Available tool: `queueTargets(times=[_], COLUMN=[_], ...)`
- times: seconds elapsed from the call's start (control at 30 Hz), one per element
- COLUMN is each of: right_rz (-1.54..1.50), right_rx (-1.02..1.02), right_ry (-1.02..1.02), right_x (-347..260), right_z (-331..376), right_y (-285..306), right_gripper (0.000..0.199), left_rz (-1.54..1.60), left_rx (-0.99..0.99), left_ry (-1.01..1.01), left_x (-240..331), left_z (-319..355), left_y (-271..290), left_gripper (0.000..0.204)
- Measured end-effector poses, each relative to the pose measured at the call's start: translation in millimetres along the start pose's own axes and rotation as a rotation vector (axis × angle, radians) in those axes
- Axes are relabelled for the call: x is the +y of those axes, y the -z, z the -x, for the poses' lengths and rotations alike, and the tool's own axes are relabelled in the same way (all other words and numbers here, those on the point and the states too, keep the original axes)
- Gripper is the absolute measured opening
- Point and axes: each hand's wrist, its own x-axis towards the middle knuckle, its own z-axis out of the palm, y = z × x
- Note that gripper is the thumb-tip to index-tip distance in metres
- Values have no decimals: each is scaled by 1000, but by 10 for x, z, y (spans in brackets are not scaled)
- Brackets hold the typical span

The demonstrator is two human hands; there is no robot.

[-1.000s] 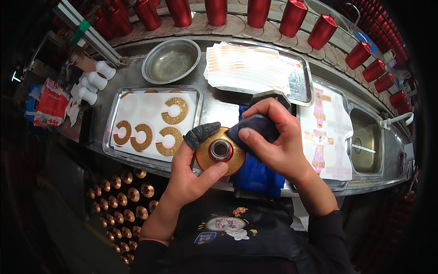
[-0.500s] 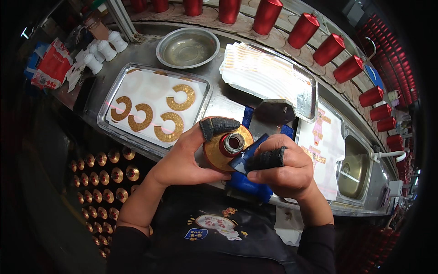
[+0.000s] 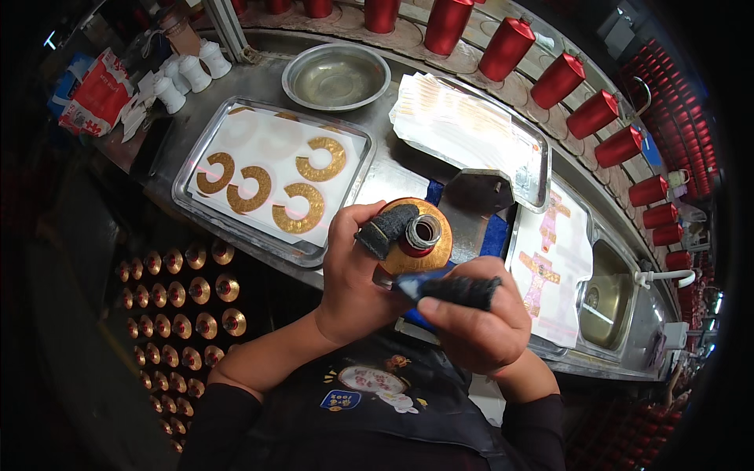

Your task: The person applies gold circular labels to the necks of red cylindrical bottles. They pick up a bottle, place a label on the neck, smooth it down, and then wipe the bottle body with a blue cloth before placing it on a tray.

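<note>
My left hand point(image 3: 353, 275) is closed round a bottle with a gold shoulder point(image 3: 441, 242), a red neck base and an uncapped mouth that faces up. A dark finger cover point(image 3: 385, 229) lies over its thumb, which presses on the gold top. In my right hand point(image 3: 491, 330), also wearing a dark cover, is a flat blue scraper-like piece point(image 3: 419, 284), pinched at the bottle's near side. Blur hides whether its edge touches the bottle. Below the hands a blue-padded metal stand point(image 3: 495, 235) is partly covered.
Gold C-shaped labels point(image 3: 298, 208) lie in a metal tray point(image 3: 179, 188) at left. Beyond are a metal bowl point(image 3: 334, 78) and a tray of white sheets point(image 3: 538, 173). Pink-and-gold labels point(image 3: 540, 275) and a sink point(image 3: 609, 294) are at right. Red bottles point(image 3: 506, 49) line the back; several gold-topped bottles point(image 3: 200, 290) stand lower left.
The bottle has shifted slightly right. My right hand has brought the blue piece down and round from the bottle's right side to its near side. The view has tilted a little.
</note>
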Motion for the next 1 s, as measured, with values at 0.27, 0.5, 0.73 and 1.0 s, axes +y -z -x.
queueTargets(times=[0.27, 0.5, 0.73, 1.0], right_rz=[164, 169, 104, 69], right_rx=[-28, 36, 51, 93], right_ry=[-60, -61, -126, -186], right_x=[-69, -56, -107, -104], right_z=[-1, -100, -93, -53], right_y=[-78, -20, -128, -177], right_gripper=[31, 32, 33, 33], left_rz=[-228, -33, -6, 72], left_rx=[183, -46, -110, -222], left_ry=[-199, -206, -219, -228], left_x=[-105, -37, -42, -208], left_z=[64, -140, -160, -186], left_y=[-134, 190, 176, 152], left_gripper=[71, 95, 83, 85])
